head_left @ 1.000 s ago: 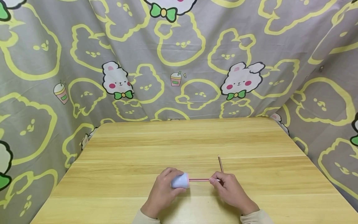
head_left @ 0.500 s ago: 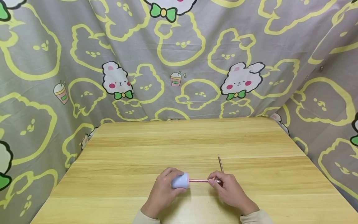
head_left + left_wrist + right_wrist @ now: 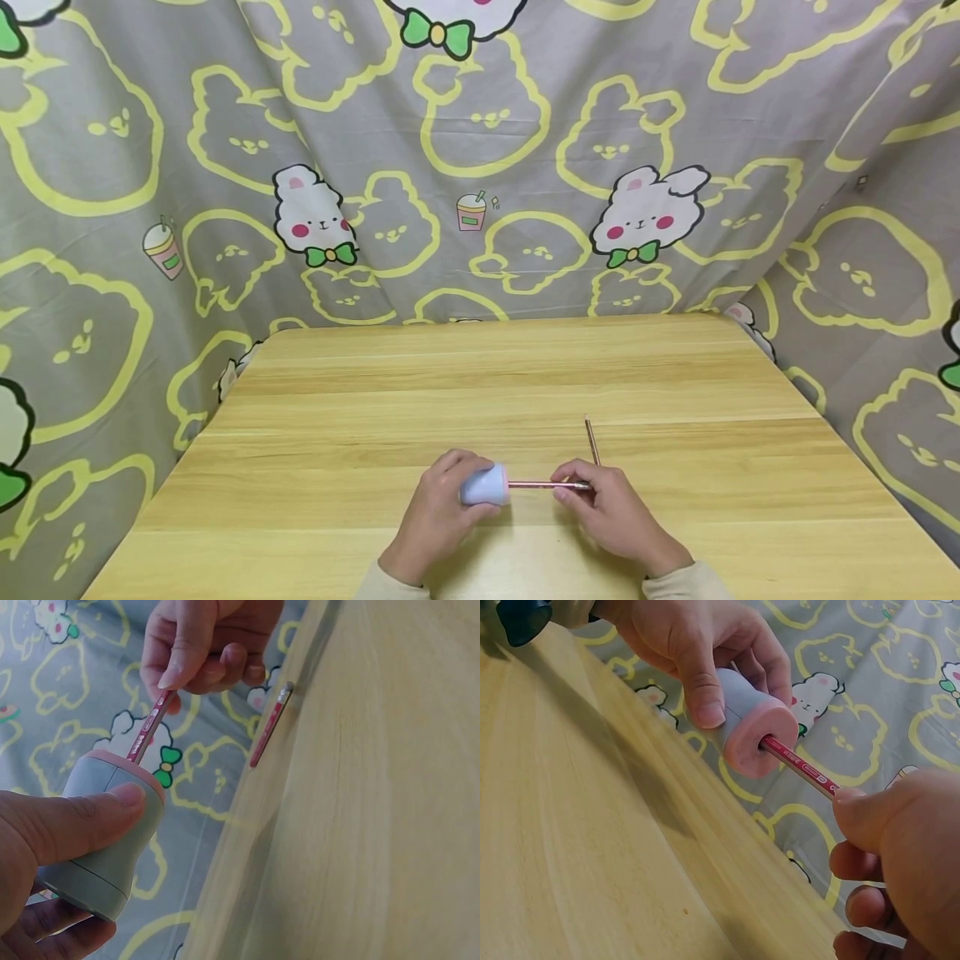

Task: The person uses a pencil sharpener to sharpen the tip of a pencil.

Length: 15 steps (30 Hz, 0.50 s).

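My left hand [image 3: 438,510] grips a pale blue pencil sharpener [image 3: 483,485] with a pink front, held on its side above the table with the front facing right. A red pencil [image 3: 534,484] sits with one end in the hole of that front, seen closely in the right wrist view [image 3: 799,763]. Thumb and fingers of my right hand [image 3: 621,515] pinch the pencil's outer part, its tail end poking out past the fingertips. The pencil tip is hidden inside the sharpener. A second red pencil [image 3: 592,437] lies on the table just beyond my right hand.
The wood-grain table [image 3: 337,408] spreads out under and around both hands. Grey curtain cloth [image 3: 525,125] with yellow outlines and white rabbits hangs behind the table and along both sides.
My right thumb and fingers have shifted slightly left, closer to the sharpener, and the pencil's visible side looks turned. The left hand, the sharpener and the second pencil stay in place.
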Tool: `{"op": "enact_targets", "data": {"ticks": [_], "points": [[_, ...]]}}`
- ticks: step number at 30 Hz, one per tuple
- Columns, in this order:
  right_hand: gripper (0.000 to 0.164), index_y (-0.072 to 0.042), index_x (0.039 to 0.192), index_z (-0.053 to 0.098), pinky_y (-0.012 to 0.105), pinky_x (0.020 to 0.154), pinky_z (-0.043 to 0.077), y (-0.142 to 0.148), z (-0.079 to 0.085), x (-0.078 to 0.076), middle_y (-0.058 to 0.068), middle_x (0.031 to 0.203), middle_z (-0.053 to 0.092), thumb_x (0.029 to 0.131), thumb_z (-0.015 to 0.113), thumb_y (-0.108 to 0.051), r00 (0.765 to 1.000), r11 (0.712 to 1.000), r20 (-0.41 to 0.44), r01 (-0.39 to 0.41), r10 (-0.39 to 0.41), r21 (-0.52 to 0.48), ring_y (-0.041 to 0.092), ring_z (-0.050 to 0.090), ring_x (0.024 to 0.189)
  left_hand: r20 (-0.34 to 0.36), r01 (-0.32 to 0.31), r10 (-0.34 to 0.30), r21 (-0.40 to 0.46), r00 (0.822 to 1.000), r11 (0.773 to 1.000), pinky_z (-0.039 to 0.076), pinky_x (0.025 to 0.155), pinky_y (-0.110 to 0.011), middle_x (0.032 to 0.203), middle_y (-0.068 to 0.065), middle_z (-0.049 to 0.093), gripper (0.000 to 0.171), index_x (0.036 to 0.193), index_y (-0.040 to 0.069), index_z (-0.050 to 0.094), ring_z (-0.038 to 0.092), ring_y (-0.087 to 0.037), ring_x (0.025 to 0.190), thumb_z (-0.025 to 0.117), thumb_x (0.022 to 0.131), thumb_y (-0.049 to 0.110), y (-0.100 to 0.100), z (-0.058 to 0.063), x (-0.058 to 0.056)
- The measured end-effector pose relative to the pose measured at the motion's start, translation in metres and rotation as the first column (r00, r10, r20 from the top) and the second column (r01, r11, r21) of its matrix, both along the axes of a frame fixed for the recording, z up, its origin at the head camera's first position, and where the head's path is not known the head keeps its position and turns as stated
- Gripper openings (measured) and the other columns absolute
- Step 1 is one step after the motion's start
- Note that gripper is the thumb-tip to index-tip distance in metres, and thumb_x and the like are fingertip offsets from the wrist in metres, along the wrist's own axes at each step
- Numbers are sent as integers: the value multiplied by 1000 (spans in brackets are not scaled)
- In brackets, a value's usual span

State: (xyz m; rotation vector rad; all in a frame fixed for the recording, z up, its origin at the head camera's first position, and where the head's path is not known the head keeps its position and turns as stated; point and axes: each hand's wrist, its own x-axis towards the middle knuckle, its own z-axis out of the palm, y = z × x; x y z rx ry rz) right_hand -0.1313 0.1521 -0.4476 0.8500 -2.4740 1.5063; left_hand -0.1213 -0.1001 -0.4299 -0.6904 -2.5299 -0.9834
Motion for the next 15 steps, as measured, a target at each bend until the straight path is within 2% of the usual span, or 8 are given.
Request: {"op": "enact_targets", "data": {"ticks": [6, 10, 15], "points": [[4, -6, 96, 66, 21, 51, 45, -1, 2, 1, -6, 79, 61, 93, 64, -8, 1000, 1000, -24, 18, -18, 15, 0, 46, 63, 6, -1, 1, 0, 1000, 1000, 55, 71, -30, 104, -4, 63, 46, 106, 7, 69, 63, -22, 90, 90, 65, 13, 1, 0, 0], [3, -8, 93, 68, 20, 51, 44, -2, 3, 2, -12, 79, 56, 91, 67, -7, 995, 998, -84, 56, -53, 35, 0, 44, 62, 17, 4, -4, -5, 1000, 1000, 56, 71, -30, 104, -5, 63, 46, 106, 6, 69, 63, -23, 90, 89, 65, 12, 1, 0, 0], [11, -10, 96, 69, 19, 51, 43, -2, 1, 2, -14, 82, 55, 87, 70, -3, 985, 995, -153, 85, -76, 53, -1, 42, 62, 8, 3, -3, -1, 1000, 1000, 56, 71, -30, 104, -4, 63, 47, 106, 7, 69, 63, -22, 90, 90, 64, 12, 2, 0, 0]]}}
